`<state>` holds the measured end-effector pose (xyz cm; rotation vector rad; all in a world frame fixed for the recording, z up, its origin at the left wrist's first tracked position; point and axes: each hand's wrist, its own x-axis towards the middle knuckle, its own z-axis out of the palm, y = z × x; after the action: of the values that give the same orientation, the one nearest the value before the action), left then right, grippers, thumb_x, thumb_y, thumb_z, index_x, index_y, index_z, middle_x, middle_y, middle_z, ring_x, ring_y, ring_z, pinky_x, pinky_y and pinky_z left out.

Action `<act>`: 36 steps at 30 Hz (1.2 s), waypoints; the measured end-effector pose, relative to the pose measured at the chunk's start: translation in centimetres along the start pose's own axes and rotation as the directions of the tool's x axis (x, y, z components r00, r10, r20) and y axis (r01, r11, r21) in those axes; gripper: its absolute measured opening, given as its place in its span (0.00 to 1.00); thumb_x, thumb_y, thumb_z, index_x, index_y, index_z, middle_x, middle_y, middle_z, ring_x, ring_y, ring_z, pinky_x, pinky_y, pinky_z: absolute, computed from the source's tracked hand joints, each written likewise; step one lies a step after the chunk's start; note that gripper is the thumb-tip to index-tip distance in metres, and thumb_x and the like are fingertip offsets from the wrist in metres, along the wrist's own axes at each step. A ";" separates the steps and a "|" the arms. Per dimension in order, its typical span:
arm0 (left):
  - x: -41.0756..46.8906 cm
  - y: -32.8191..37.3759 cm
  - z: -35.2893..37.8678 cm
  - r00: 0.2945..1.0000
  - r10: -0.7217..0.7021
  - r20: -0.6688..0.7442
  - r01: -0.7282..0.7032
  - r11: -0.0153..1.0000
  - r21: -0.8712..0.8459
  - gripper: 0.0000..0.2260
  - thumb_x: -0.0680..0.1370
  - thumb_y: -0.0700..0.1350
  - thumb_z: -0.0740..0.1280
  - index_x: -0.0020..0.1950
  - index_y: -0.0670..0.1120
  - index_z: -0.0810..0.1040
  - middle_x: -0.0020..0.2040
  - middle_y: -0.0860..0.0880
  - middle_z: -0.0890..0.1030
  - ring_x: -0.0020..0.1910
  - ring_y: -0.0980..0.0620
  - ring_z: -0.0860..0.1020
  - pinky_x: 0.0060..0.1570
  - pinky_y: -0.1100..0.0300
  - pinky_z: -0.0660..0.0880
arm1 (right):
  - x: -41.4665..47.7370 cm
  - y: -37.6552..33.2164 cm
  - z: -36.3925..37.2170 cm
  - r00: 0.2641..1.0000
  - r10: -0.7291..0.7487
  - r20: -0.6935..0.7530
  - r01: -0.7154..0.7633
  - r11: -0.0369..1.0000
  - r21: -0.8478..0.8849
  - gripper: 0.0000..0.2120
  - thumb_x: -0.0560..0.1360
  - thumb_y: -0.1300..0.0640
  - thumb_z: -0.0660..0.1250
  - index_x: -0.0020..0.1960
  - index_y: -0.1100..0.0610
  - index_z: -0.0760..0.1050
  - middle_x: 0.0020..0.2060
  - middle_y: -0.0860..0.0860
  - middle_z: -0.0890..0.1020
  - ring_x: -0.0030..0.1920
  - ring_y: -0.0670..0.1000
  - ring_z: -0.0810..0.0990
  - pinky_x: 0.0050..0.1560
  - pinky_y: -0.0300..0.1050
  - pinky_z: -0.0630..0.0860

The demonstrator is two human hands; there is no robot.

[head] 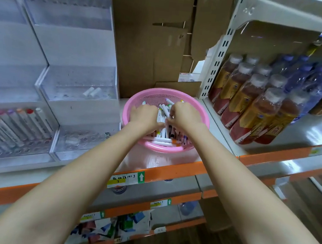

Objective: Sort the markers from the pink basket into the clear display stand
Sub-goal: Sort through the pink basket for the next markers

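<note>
At the near shelf edge: an orange strip (170, 171) runs under my forearms, with a price label (125, 179) stuck on it.
Pink basket (161, 148): sits on the shelf just beyond that strip, right of the stand, and both my hands are inside it.
Markers (163, 136): a loose pile of white barrels with coloured caps lies in the basket.
My left hand (144, 117): knuckles up, fingers curled down into the pile. I cannot tell whether they grip anything.
My right hand (185, 116): close beside the left, fingertips bent against a white marker. I cannot tell whether it is pinched.
Clear display stand (80, 48): stepped, to the left of the basket.
Stand's low left tier: a row of capped markers (15, 123) leans there.
Stand's middle tier: two small white pieces (92, 92) lie there.
Right shelf: bottles (258, 105) with white caps stand in rows.
Far back: brown cardboard (154, 51).
</note>
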<state>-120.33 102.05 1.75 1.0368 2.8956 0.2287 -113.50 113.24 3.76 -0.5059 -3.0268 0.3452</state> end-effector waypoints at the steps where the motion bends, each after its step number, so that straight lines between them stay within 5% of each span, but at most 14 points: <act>1: 0.0 0.0 -0.1 0.999 -0.025 0.021 0.026 0.999 -0.047 0.16 0.73 0.56 0.69 0.36 0.47 0.69 0.40 0.46 0.76 0.50 0.43 0.77 0.41 0.56 0.67 | 0.1 -0.1 -0.1 0.999 0.036 0.013 -0.037 0.999 0.035 0.16 0.72 0.62 0.66 0.31 0.49 0.65 0.31 0.55 0.74 0.40 0.60 0.74 0.27 0.44 0.58; 3: 0.0 0.2 -0.4 0.996 -0.037 0.080 0.050 0.987 -0.156 0.17 0.72 0.51 0.70 0.32 0.47 0.65 0.38 0.44 0.76 0.51 0.40 0.77 0.40 0.55 0.68 | 0.0 -0.4 -0.3 0.997 0.069 0.036 -0.072 0.992 0.101 0.20 0.70 0.64 0.65 0.30 0.47 0.58 0.26 0.52 0.66 0.32 0.56 0.67 0.26 0.43 0.56; 5: -0.3 0.8 -0.9 0.994 -0.020 0.104 0.043 0.973 -0.225 0.15 0.72 0.45 0.68 0.31 0.48 0.64 0.34 0.45 0.75 0.52 0.38 0.77 0.43 0.54 0.71 | 0.3 -0.3 0.0 0.995 0.074 0.062 -0.083 0.986 0.142 0.11 0.70 0.65 0.64 0.33 0.53 0.69 0.31 0.52 0.73 0.32 0.57 0.67 0.26 0.39 0.53; 8: -0.7 1.3 -1.5 0.995 -0.011 0.098 0.037 0.963 -0.267 0.15 0.73 0.41 0.65 0.29 0.46 0.63 0.29 0.46 0.71 0.45 0.38 0.76 0.52 0.51 0.71 | 0.1 -0.2 0.1 0.995 0.082 0.053 -0.091 0.974 0.207 0.18 0.72 0.66 0.61 0.27 0.56 0.60 0.37 0.40 0.76 0.31 0.55 0.60 0.27 0.37 0.51; 12: -0.4 0.5 -1.2 0.990 -0.116 0.076 0.138 0.900 -0.414 0.15 0.72 0.44 0.69 0.30 0.44 0.66 0.26 0.48 0.68 0.32 0.46 0.69 0.27 0.57 0.62 | 0.1 0.0 0.3 0.976 0.198 0.093 -0.218 0.919 0.327 0.19 0.71 0.65 0.66 0.27 0.56 0.61 0.16 0.44 0.66 0.27 0.46 0.63 0.26 0.40 0.58; 18: -0.7 -0.1 -1.4 0.988 -0.154 -0.009 0.108 0.734 -0.671 0.05 0.73 0.41 0.67 0.38 0.45 0.72 0.31 0.49 0.74 0.33 0.50 0.74 0.29 0.62 0.67 | -0.8 -0.7 -0.4 0.989 0.142 0.033 -0.142 0.888 0.437 0.13 0.71 0.61 0.68 0.32 0.57 0.66 0.27 0.50 0.68 0.30 0.50 0.67 0.27 0.42 0.58; 20: -1.0 -0.3 -1.9 0.989 -0.133 -0.063 0.053 0.719 -0.693 0.09 0.73 0.42 0.68 0.52 0.45 0.74 0.38 0.48 0.79 0.37 0.51 0.77 0.35 0.61 0.72 | -1.2 -0.9 -0.6 0.994 0.109 -0.017 -0.090 0.893 0.440 0.05 0.71 0.60 0.68 0.40 0.57 0.72 0.30 0.49 0.71 0.33 0.50 0.71 0.30 0.42 0.64; 22: -1.6 -0.5 -2.7 0.987 -0.110 -0.121 -0.006 0.713 -0.701 0.20 0.72 0.41 0.68 0.63 0.46 0.72 0.43 0.48 0.79 0.41 0.50 0.78 0.42 0.56 0.76 | -1.5 -1.1 -0.8 0.992 0.101 -0.077 -0.054 0.883 0.467 0.10 0.72 0.59 0.68 0.52 0.60 0.74 0.34 0.50 0.75 0.37 0.54 0.78 0.37 0.48 0.74; 25: -2.7 -0.8 -4.0 0.976 -0.072 -0.206 -0.093 0.716 -0.692 0.28 0.72 0.39 0.68 0.71 0.48 0.66 0.41 0.51 0.77 0.43 0.51 0.76 0.43 0.60 0.72 | -2.2 -1.8 -1.4 0.990 0.069 -0.121 0.005 0.849 0.529 0.10 0.74 0.61 0.67 0.54 0.58 0.74 0.35 0.47 0.75 0.37 0.54 0.81 0.41 0.53 0.81; 29: -4.5 -1.7 -5.3 0.946 -0.044 -0.321 -0.192 0.723 -0.663 0.31 0.71 0.38 0.68 0.73 0.51 0.64 0.48 0.50 0.78 0.43 0.52 0.77 0.44 0.61 0.73 | -3.4 -3.3 -2.0 0.979 0.014 -0.205 0.116 0.787 0.606 0.07 0.74 0.64 0.68 0.51 0.58 0.73 0.38 0.49 0.79 0.38 0.53 0.82 0.34 0.50 0.82; 32: -6.4 -3.0 -6.2 0.922 -0.027 -0.387 -0.238 0.749 -0.618 0.28 0.72 0.40 0.68 0.71 0.53 0.66 0.42 0.52 0.77 0.39 0.54 0.76 0.41 0.60 0.74 | -3.8 -5.0 -2.1 0.964 0.005 -0.265 0.170 0.755 0.634 0.09 0.72 0.63 0.71 0.51 0.58 0.75 0.41 0.53 0.81 0.39 0.52 0.82 0.35 0.47 0.82; 36: -8.6 -5.7 -7.4 0.917 -0.075 -0.392 -0.205 0.755 -0.623 0.24 0.74 0.45 0.68 0.68 0.55 0.67 0.37 0.50 0.75 0.37 0.48 0.77 0.42 0.47 0.79 | -4.2 -8.1 -2.3 0.952 -0.042 -0.303 0.233 0.739 0.632 0.09 0.72 0.64 0.71 0.50 0.60 0.75 0.40 0.52 0.81 0.39 0.51 0.81 0.37 0.47 0.81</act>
<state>-117.96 91.35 8.19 1.0241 2.6789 1.5011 -111.87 104.93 7.76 -0.2313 -2.4098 1.1739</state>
